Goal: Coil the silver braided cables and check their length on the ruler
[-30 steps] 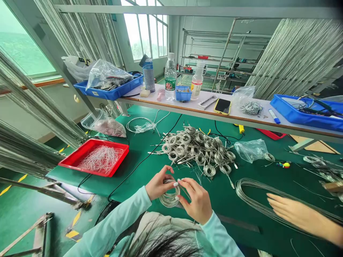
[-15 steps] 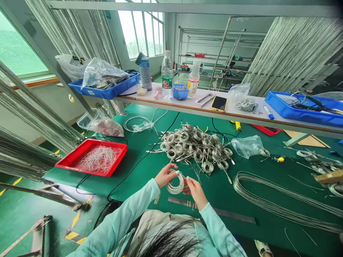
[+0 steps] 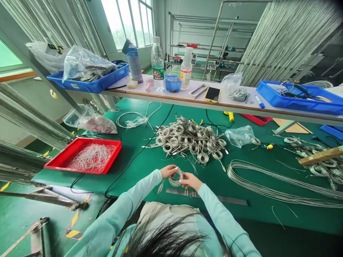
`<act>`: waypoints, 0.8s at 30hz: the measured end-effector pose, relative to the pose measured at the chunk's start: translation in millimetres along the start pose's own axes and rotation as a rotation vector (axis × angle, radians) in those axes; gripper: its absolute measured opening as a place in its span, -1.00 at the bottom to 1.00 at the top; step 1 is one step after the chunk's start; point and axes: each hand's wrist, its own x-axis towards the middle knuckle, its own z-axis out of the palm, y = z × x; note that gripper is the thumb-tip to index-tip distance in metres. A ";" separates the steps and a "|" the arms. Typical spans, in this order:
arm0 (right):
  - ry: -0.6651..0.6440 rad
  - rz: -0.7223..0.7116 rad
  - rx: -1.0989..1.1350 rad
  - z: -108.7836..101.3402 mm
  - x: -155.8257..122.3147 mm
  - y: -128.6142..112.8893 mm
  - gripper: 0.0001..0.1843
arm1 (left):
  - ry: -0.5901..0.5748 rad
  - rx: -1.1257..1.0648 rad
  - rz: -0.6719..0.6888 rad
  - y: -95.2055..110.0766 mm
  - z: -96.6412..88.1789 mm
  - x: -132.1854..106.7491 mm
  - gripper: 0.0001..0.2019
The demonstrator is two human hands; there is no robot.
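As the coil (image 3: 174,183) sits between 2 hands: from far off, I see it held up over the near part of the green surface (image 3: 144,171), with its round hole showing.
Left hand (image 3: 168,171): its fingers are bent in close on the top left of the coil, so it has a hold.
Right hand (image 3: 191,180): it is closed on the right side of the coil, thumb in front. I cannot tell where each finger goes behind.
Loops: I would pinch them softly and all together, so that 0 slip out. I think they are springy and may pop wide if 1 hand lets go too fast.
Plug (image 3: 160,188): it hangs below the left hand, left of the coil. I would not let it snag, since a tug could mess up the loops.
Ruler (image 3: 232,200): it lies flat, nearer the body than the coil, with small pale bits (image 3: 187,193) on or by it. I would hold the hands high, so the bits do not get bumped.
Pile of coils (image 3: 190,139): it is past the hands, apart from the held coil.
Red tray (image 3: 60,157): it sits off to the left, with thin white strips (image 3: 92,157) inside.
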 end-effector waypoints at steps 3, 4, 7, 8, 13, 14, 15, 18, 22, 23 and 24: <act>0.012 -0.076 -0.119 -1.8 5.4 2.8 -0.68 | -0.130 0.045 -0.003 1.9 -9.9 -8.3 -0.66; 0.018 -0.102 -0.166 -1.5 6.3 4.0 -0.66 | -0.178 0.072 -0.005 2.7 -13.4 -11.4 -0.64; 0.059 -0.180 -0.308 0.6 8.2 7.4 -0.63 | -0.302 0.192 -0.003 4.2 -22.1 -16.2 -0.64; 0.076 -0.203 -0.349 1.3 9.2 8.6 -0.64 | -0.336 0.245 0.002 4.0 -23.8 -15.7 -0.67; 0.150 -0.248 -0.469 -1.1 17.8 23.9 -0.57 | -0.348 0.572 0.077 -6.4 -20.6 -4.6 -0.77; 0.169 -0.240 -0.484 -2.9 19.6 29.9 -0.52 | -0.302 0.645 0.104 -11.0 -17.7 -3.5 -0.78; 0.186 -0.225 -0.498 -4.8 21.2 37.1 -0.49 | -0.245 0.716 0.134 -16.4 -14.2 -3.5 -0.79; 0.199 -0.152 -0.556 -9.2 24.0 62.3 -0.64 | -0.091 0.900 0.239 -34.7 -1.1 -10.0 -0.78; 0.161 -0.086 -0.654 -7.9 24.6 89.8 -0.86 | -0.040 1.058 0.362 -54.6 14.0 -21.3 -0.82; 0.157 -0.084 -0.677 -6.8 24.8 93.4 -0.86 | -0.039 1.087 0.384 -57.9 15.4 -22.6 -0.82; 0.157 -0.088 -0.700 -5.7 25.3 95.8 -0.86 | -0.039 1.112 0.401 -60.6 15.6 -23.3 -0.82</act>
